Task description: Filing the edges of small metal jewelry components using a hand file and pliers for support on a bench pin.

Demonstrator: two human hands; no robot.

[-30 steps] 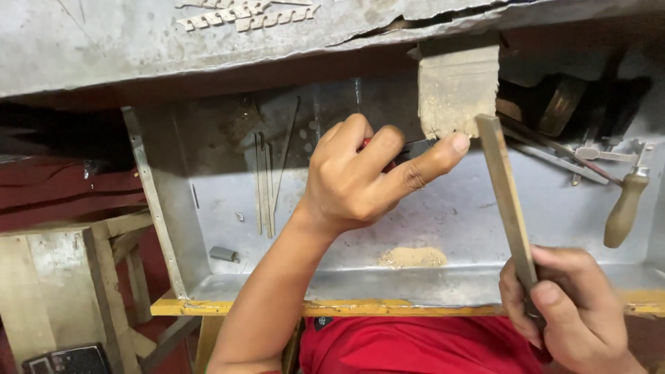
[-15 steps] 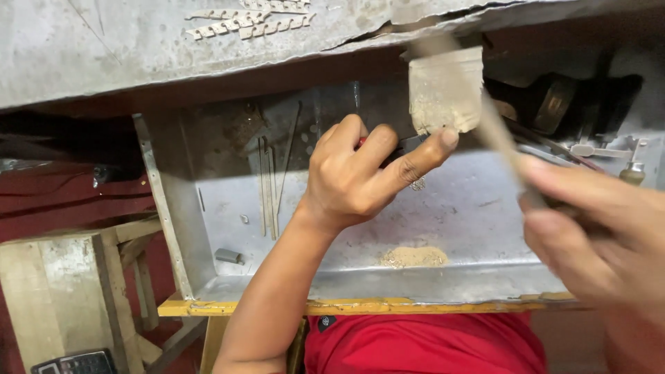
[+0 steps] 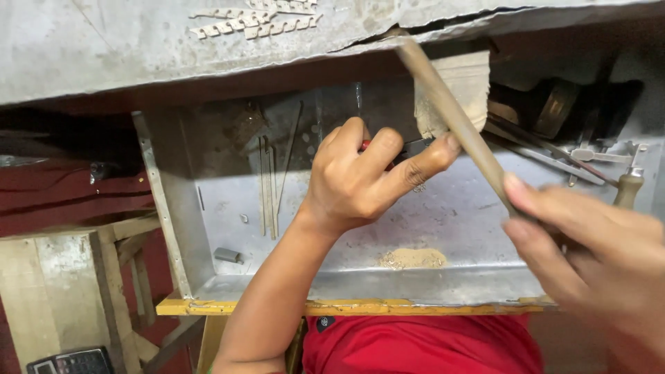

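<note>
While right hand (image 3: 596,256) grips long flat file (image 3: 457,121), left hand (image 3: 364,180) pinching, dusty metal tray (image 3: 443,208).

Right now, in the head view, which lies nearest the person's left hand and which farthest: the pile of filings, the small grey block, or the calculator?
From the left hand:
1. Pile of filings, just below it on the metal tray.
2. Small grey block, further left in the tray's corner.
3. Calculator, far down at the bottom left, outside the tray.

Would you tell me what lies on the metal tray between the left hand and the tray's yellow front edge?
In the head view, a small heap of tan filings lies on the metal tray, between the left hand and the yellow front edge.
</note>
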